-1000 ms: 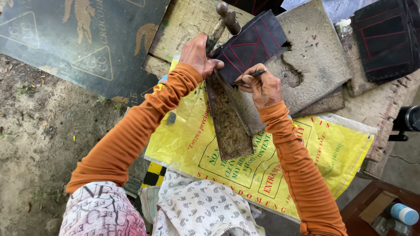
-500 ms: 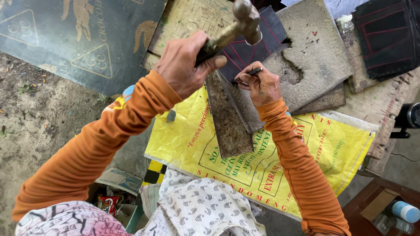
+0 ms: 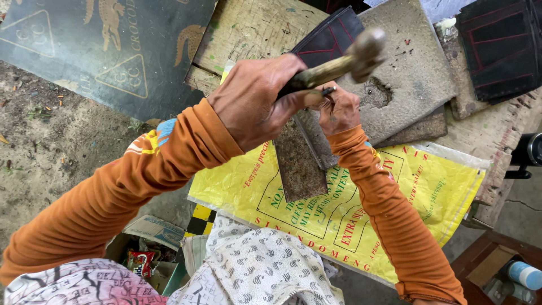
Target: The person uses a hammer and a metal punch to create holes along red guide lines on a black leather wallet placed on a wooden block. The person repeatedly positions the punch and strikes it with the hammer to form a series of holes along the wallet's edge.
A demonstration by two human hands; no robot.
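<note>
- left hand (image 3: 254,101) wrapped tight round the wooden handle of one hammer (image 3: 344,59), fingers fully closed on it — head raised over the work, blurred.
- right hand (image 3: 339,110) pinched shut on a small dark nail or punch (image 3: 327,90), fingertips close together; what the tip rests on cannot be told, hidden by the hand.
- thing being worked: a long rusty metal strip (image 3: 299,164), lying tilted from the hands down onto the yellow sack (image 3: 395,192), upper end under both hands and beside the grey stone slab (image 3: 412,68).
- judged step: striking — hammer lifted, small piece held upright for a blow.
- next move, as a judgement, calls for a straight blow onto the small held piece, right fingers kept clear of the hammer head, strip kept flat and unmoved.
- count: one hammer, one small held piece, one rusty strip in plain view, one yellow sack, one stone slab with a pit in its middle.
- two dark rubber pieces with red lines — one (image 3: 330,39) under the hammer, one (image 3: 502,45) at the far right, well apart.
- one dark printed board (image 3: 113,56) at upper left on bare ground, near the wooden surface (image 3: 248,28).
- both orange sleeves (image 3: 152,169) reaching in from below; patterned cloth (image 3: 259,265) at bottom.
</note>
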